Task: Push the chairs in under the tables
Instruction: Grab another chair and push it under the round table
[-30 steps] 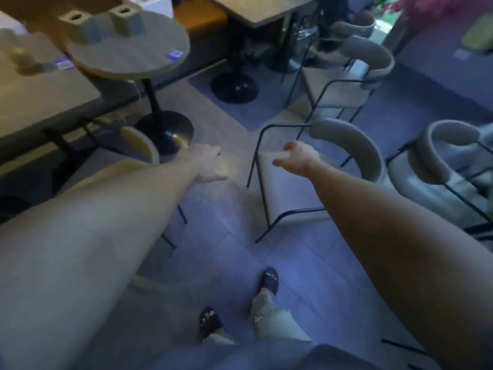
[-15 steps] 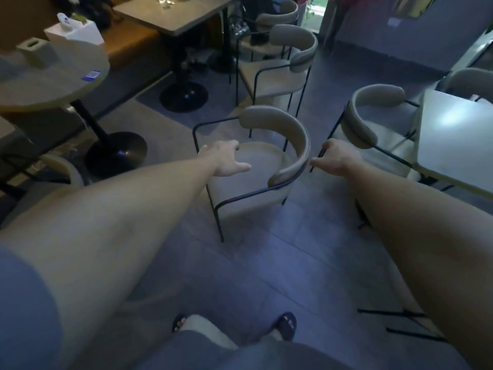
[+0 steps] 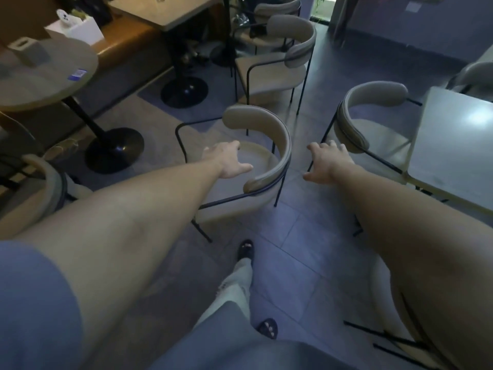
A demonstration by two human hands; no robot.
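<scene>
A beige chair (image 3: 277,145) with a curved padded back and thin black frame stands out on the floor, away from any table. My left hand (image 3: 226,161) hovers open over its seat, fingers spread, not gripping. My right hand (image 3: 325,161) is open in the gap just right of the chair's backrest, touching nothing. A round table (image 3: 40,84) on a black pedestal stands to the left. A second beige chair (image 3: 370,124) sits partly tucked at a pale rectangular table (image 3: 453,145) on the right.
A third chair (image 3: 288,54) stands behind, near a square table (image 3: 170,12) on a pedestal and an orange bench (image 3: 128,46). Another chair (image 3: 50,188) is at the lower left, and chair legs (image 3: 386,337) at the lower right. My feet are on the tiled floor.
The view has swung and I have stepped closer to the middle chair. Both hands have spread further; the left now hangs over the seat, the right beside the backrest.
</scene>
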